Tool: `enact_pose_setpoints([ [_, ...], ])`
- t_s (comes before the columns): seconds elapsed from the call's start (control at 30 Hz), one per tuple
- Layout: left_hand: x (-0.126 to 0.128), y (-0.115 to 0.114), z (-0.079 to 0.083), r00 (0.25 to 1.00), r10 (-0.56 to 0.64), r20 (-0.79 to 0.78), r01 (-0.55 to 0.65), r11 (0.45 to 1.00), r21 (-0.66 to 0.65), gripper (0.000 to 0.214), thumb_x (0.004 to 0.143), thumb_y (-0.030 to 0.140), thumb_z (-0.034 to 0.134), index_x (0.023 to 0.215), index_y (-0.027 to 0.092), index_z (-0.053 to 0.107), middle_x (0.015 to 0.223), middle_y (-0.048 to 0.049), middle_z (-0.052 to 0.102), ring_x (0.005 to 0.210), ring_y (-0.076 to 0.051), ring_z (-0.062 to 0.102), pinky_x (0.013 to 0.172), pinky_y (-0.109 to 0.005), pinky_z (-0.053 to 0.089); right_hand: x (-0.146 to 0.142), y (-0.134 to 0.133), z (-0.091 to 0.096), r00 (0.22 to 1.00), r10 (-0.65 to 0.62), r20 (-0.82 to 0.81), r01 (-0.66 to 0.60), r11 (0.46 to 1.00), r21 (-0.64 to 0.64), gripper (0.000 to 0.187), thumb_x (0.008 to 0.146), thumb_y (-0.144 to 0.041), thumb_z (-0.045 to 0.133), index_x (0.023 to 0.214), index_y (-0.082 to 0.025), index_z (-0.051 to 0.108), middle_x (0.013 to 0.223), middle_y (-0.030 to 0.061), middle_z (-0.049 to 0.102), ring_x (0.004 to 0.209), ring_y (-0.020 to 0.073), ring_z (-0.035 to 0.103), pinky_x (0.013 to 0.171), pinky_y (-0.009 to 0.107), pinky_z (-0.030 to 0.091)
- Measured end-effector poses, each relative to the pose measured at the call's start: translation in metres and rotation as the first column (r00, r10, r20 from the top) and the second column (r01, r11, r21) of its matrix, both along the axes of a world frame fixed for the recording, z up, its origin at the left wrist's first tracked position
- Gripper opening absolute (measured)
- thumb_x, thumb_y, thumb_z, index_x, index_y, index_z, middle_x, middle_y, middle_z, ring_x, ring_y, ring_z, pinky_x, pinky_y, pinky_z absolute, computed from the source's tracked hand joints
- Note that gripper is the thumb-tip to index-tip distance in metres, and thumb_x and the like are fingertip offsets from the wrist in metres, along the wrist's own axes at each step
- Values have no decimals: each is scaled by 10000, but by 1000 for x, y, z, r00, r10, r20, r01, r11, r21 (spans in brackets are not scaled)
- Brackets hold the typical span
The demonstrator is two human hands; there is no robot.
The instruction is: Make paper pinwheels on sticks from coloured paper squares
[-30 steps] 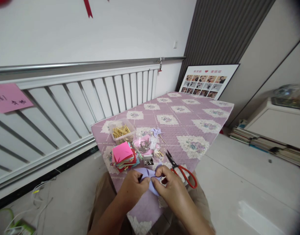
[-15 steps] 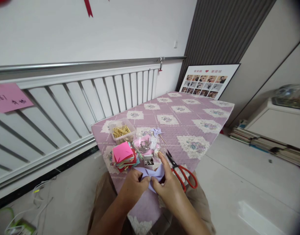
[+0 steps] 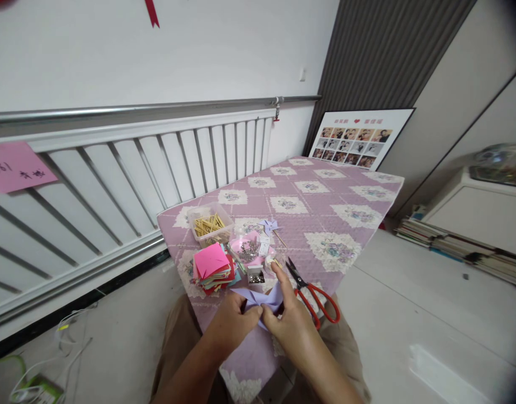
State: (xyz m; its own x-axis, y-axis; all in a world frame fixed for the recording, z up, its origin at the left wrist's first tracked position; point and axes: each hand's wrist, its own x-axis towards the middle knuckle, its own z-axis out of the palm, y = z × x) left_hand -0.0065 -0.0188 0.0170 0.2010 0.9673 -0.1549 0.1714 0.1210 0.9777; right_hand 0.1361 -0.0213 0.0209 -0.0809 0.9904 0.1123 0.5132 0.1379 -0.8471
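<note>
Both hands grip a folded lilac paper pinwheel [image 3: 264, 298] above the near end of the table. My left hand [image 3: 229, 324] pinches its left side, thumb at the middle. My right hand [image 3: 292, 320] presses its thumb to the centre, close to the left thumb, with the forefinger stretched along the right edge. Just beyond the paper stands a small open box [image 3: 255, 275] of metal fasteners. Left of it is a stack of coloured paper squares [image 3: 213, 266], pink on top. Red-handled scissors [image 3: 312, 292] lie partly open by my right hand.
A clear tub of thin gold-coloured sticks [image 3: 209, 224] stands behind the paper stack. Beside it is a pink dish of small metal pieces [image 3: 247, 249]. A finished lilac pinwheel on a stick [image 3: 269, 226] lies farther back on the flowered tablecloth [image 3: 287, 188]. A white radiator [image 3: 190, 160] runs along the left.
The paper stays in both hands. My left thumb has shifted slightly to the right, toward the pinwheel's centre; the things on the table have not moved.
</note>
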Motion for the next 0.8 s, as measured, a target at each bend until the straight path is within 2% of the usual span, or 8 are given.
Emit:
enact_pose_setpoints([
  [0.17, -2, 2, -8, 999, 2, -50, -2, 1000, -15, 164, 728, 239, 487, 698, 138, 612, 599, 34, 509, 551, -102, 396, 534, -234, 306, -2, -1, 6, 1000, -14, -13, 14, 999, -40, 800, 716, -138, 516, 1472, -179, 255, 924, 43, 715, 533, 130, 581, 529, 227, 446],
  [0.4, -5, 3, -11, 990, 24, -139, -23, 1000, 7, 136, 704, 234, 500, 599, 155, 535, 567, 32, 458, 543, -105, 377, 521, -246, 289, 3, 1, 10, 991, 55, -123, -65, 995, -75, 803, 699, -138, 523, 1462, -159, 272, 1179, 96, 652, 689, 140, 646, 656, 243, 499],
  [0.53, -7, 3, -19, 992, 15, -129, -15, 1000, 1, 111, 672, 216, 527, 584, 152, 547, 548, 28, 467, 547, -112, 384, 511, -244, 281, 0, -1, 5, 984, 63, -166, -84, 989, -123, 798, 701, -123, 521, 1458, -152, 270, 1084, 70, 686, 764, 164, 660, 715, 265, 501],
  [0.6, -9, 3, -26, 994, 17, -104, -18, 1000, -6, 104, 667, 211, 534, 620, 141, 594, 571, 15, 516, 564, -120, 412, 525, -244, 299, -2, -1, 0, 975, 63, -214, -94, 986, -137, 789, 694, -111, 522, 1447, -175, 295, 1074, 52, 685, 814, 164, 657, 750, 267, 496],
  [0.67, -13, 4, -37, 997, 19, -69, -21, 999, -28, 134, 675, 213, 534, 674, 132, 641, 607, 5, 567, 569, -123, 439, 540, -246, 317, -3, 0, -9, 958, 68, -278, -113, 982, -151, 769, 709, -132, 541, 1438, -195, 307, 984, 24, 688, 782, 157, 645, 715, 258, 494],
  [0.73, -18, 6, -50, 997, 69, -29, -71, 994, -79, 146, 679, 228, 550, 700, 134, 659, 623, 4, 594, 567, -125, 462, 551, -247, 335, -1, 4, -22, 935, 53, -351, -111, 983, -148, 716, 746, -200, 566, 1421, -191, 325, 801, -20, 649, 659, 144, 605, 621, 246, 476],
  [0.8, -25, 9, -65, 979, 205, -3, -203, 965, -164, 126, 660, 265, 598, 655, 144, 633, 594, 13, 582, 561, -129, 479, 554, -247, 357, 5, 11, -36, 906, 19, -423, -80, 989, -128, 619, 778, -279, 574, 1360, -172, 393, 697, -50, 576, 574, 129, 548, 561, 239, 447],
])
